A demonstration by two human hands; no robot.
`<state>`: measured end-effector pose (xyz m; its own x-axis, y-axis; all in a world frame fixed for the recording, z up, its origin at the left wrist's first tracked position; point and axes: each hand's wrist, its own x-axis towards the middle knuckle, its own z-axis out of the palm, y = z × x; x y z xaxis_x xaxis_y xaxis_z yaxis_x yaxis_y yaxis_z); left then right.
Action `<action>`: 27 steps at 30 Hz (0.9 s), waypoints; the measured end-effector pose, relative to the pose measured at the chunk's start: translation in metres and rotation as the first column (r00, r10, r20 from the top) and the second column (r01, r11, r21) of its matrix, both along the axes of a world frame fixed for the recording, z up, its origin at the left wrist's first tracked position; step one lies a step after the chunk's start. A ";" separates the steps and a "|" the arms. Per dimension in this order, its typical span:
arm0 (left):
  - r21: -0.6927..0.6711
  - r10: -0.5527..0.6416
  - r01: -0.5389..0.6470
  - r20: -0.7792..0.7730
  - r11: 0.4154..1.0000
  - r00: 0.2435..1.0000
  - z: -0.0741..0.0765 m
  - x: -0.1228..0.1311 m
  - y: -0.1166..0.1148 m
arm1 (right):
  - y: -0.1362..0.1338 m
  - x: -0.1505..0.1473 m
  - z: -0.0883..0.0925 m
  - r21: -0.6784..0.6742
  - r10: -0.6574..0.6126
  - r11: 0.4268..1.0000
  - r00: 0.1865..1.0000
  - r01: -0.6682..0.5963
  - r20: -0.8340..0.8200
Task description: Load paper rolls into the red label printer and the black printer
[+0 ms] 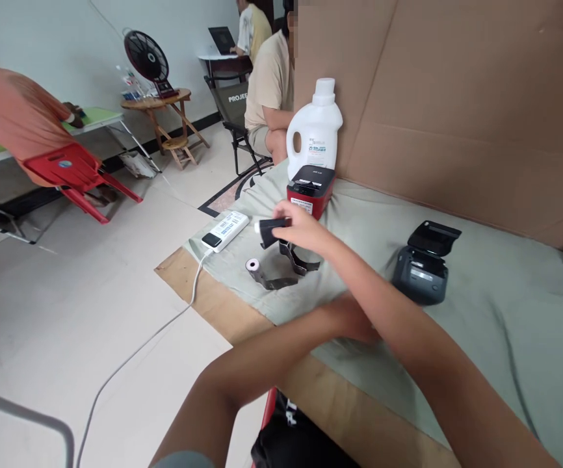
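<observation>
My right hand (300, 226) reaches across to the left, its fingers closed around a black roll (272, 231) with a white end. Below it, a dark, curling strip (298, 260) lies on the cloth; whether it joins the held roll I cannot tell. A small paper roll (253, 265) with a white end and a dark tail rests close by. My left hand (359, 318) is low over the cloth beneath my right forearm, its fingers hidden. To the right stands a small dark printer (420, 276) with its lid raised.
Behind my right hand are a red and black box (311, 185) and a white jug (315, 130). A white power strip (225, 231) trails a cable off the table's left edge. A cardboard panel (457, 97) borders the back. Several people sit beyond, near a fan (147, 58).
</observation>
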<state>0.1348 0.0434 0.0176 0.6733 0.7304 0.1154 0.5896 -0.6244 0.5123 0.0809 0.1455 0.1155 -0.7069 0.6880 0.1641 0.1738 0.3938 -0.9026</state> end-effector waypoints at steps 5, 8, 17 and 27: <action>0.084 -0.158 0.160 -0.025 0.984 0.987 0.013 -0.003 -0.001 | -0.016 0.118 0.039 -0.251 -0.087 0.968 0.972 0.030 -0.219; 0.070 -0.129 0.129 -0.014 0.989 0.992 0.015 -0.004 0.000 | -0.038 0.187 0.051 -0.334 -0.209 0.933 0.956 0.132 -0.206; -0.006 -0.027 0.030 0.284 1.000 0.959 0.008 -0.003 0.015 | -0.042 0.295 0.037 -0.458 -0.427 0.837 0.880 0.299 -0.206; -0.212 0.252 -0.149 0.632 0.966 0.733 0.051 0.024 0.035 | -0.043 0.304 0.038 -0.471 -0.443 0.814 0.888 0.341 -0.123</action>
